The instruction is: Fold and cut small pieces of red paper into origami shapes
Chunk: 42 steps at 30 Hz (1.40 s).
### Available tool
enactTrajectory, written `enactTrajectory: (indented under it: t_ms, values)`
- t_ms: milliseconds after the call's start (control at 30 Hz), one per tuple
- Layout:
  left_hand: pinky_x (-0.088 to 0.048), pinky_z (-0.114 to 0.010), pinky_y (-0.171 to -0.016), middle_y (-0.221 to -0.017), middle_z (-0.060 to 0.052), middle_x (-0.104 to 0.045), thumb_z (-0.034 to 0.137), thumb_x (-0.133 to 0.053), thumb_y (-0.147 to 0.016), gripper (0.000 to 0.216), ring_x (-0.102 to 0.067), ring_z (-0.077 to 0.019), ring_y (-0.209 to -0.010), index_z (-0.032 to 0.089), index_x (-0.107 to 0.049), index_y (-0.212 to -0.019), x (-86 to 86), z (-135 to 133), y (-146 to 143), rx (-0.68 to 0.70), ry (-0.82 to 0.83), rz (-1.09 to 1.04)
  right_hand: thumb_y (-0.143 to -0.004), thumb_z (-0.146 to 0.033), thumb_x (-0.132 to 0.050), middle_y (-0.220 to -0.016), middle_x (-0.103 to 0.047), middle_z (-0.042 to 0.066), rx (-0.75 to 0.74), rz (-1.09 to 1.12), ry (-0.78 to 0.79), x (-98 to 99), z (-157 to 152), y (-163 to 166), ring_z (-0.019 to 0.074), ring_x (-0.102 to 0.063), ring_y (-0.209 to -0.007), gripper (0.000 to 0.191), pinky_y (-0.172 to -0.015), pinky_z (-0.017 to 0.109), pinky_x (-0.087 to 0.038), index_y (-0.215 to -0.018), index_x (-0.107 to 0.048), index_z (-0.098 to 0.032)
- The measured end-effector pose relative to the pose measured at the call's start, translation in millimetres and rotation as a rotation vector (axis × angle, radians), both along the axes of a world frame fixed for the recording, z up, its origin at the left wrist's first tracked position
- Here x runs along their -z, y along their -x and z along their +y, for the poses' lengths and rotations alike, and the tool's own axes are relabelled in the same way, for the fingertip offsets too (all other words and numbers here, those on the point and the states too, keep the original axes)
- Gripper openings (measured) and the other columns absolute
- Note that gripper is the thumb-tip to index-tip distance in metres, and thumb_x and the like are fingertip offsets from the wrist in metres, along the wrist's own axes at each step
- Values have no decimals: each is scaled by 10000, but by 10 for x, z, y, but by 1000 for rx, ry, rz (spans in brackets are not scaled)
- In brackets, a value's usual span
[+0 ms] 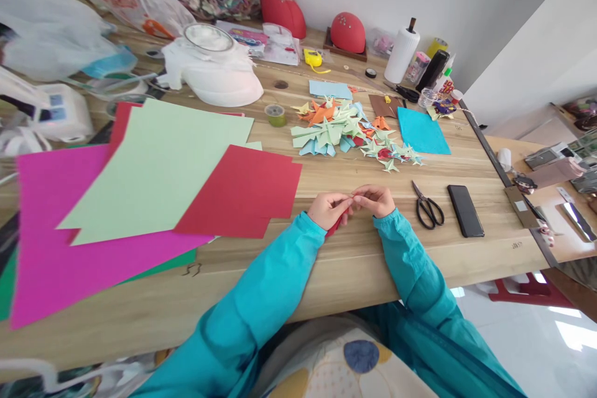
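A small piece of folded red paper (336, 226) is held between my two hands above the near part of the table. My left hand (328, 209) pinches it, with the thumb and index fingertips meeting those of the other hand. From the opposite side my right hand (374, 200) pinches its upper edge. Most of the paper is covered by the fingers, so its exact shape is hidden. Beyond the hands lies a pile of folded paper figures (330, 130) in pale green, orange, blue and red. Red paper sheets (247, 189) lie just left of my left hand.
Black-handled scissors (428, 206) and a black phone (465, 211) lie to the right. Large pale green sheets (172, 161) and a magenta sheet (60, 217) spread across the left. A blue square sheet (423, 130), a tape roll (275, 115) and a yellow tape measure (313, 59) sit farther back.
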<state>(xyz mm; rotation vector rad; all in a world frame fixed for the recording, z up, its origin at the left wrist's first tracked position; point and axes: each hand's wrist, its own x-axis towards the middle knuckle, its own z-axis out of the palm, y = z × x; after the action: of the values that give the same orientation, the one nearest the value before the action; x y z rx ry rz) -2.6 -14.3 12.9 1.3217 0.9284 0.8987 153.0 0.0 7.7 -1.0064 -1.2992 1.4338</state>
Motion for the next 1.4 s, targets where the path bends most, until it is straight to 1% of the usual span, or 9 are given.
enactTrajectory:
  t_ms: [300,400,500,567,667,900,1000,1200,1400]
  values:
    - [-385,-205,-383,-523,-4,-576,375,-502,-772,286,-488,-81,-350,138,-594,-640,30,5,28,-11,-92,135,-637,-448,-672,-553,-610,9,-56,-159,-86,44,29,-61,98,-555,-476,328,-479,233,-477,-734,-648,-136]
    - [-431,-228,-469,-562,-28,-612,343,-468,-800,282,-540,-110,-432,149,-632,-677,59,50,90,-33,-302,329,-693,-442,-627,-667,-641,41,-68,-321,-253,66,44,-94,117,-586,-565,316,-541,246,-493,-810,-654,-150]
    - [-470,-279,-683,-788,-77,-676,286,-452,-814,241,-624,-177,-734,168,-661,-826,107,106,151,-29,-609,491,-758,-379,-576,-751,-651,70,-57,-540,-509,82,57,-106,138,-599,-659,262,-623,265,-497,-883,-656,-163]
    - [-463,-292,-739,-857,-88,-671,269,-422,-831,254,-616,-186,-822,173,-652,-878,132,129,176,-4,-722,573,-797,-337,-534,-780,-651,79,-38,-669,-642,88,58,-100,148,-600,-706,240,-670,274,-494,-927,-652,-173]
    - [-466,-277,-694,-828,-93,-653,255,-386,-850,271,-612,-178,-789,163,-638,-888,134,132,194,14,-816,738,-836,-319,-482,-820,-648,80,-20,-761,-740,93,46,-79,151,-603,-757,239,-703,264,-492,-950,-649,-193]
    - [-446,-260,-592,-796,-83,-631,136,-388,-826,246,-599,-167,-710,142,-614,-924,88,149,241,116,-1091,1093,-871,-281,-427,-810,-656,82,-69,-886,-835,122,15,-47,154,-605,-751,260,-721,264,-495,-919,-668,-198]
    - [-448,-267,-606,-808,-82,-640,157,-391,-841,243,-602,-175,-727,144,-617,-929,146,166,256,99,-1113,1085,-877,-247,-412,-813,-664,88,-95,-947,-876,154,15,-55,160,-607,-751,269,-716,265,-496,-928,-669,-186]
    - [-471,-303,-704,-881,-110,-660,337,-410,-859,301,-614,-200,-815,145,-627,-943,244,178,279,43,-1041,853,-875,-242,-420,-778,-663,82,-79,-984,-887,193,28,-80,154,-608,-723,264,-684,249,-498,-903,-677,-192]
    - [-479,-308,-694,-882,-101,-678,316,-397,-866,302,-631,-203,-808,160,-643,-943,281,182,311,28,-1049,820,-874,-280,-425,-772,-668,94,-70,-993,-927,220,23,-46,160,-610,-702,278,-668,247,-496,-902,-677,-165]
